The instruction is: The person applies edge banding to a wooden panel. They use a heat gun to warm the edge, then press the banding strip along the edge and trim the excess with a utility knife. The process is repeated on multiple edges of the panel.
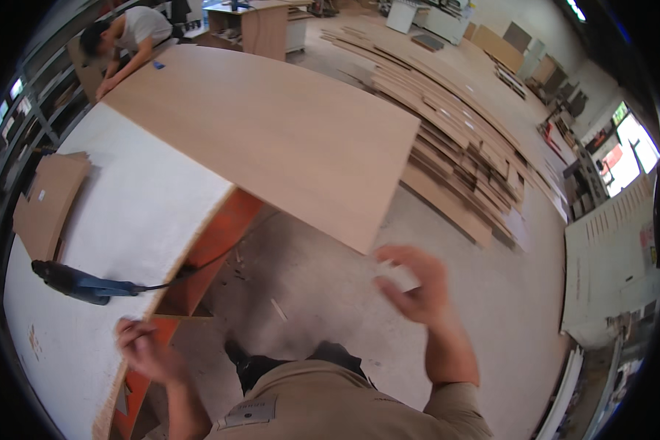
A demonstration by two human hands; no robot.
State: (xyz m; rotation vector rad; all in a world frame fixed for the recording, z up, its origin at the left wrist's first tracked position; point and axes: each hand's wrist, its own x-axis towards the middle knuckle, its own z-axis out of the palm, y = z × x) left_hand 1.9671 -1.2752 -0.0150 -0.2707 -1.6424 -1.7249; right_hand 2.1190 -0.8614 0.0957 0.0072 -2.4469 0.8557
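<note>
- Your left hand (148, 350) rests on the near edge of the white surface (117, 213), fingers curled over the rim; it grips the edge itself and holds no loose thing.
- Your right hand (416, 282) is raised over the floor (330, 286), blurred, with the fingers closed around a small pale piece (397, 276); what the piece is cannot be told.
- The right hand sits just below the near corner of the large brown wooden panel (271, 132), close to it but apart from it as far as the blur allows.
- That panel lies across the far part of the white surface and overhangs it toward your right.
- A dark blue power tool (77, 283) lies on the white surface near your left hand, its cord (191, 268) running off the edge toward the orange frame (213, 242) beneath.
- A smaller brown board (48, 202) lies at the left side of the white surface.
- At the far end another person (125, 40) leans over the panel with a hand (104, 88) on its corner.
- Long stacks of brown boards (455, 139) lie on the floor to your right.
</note>
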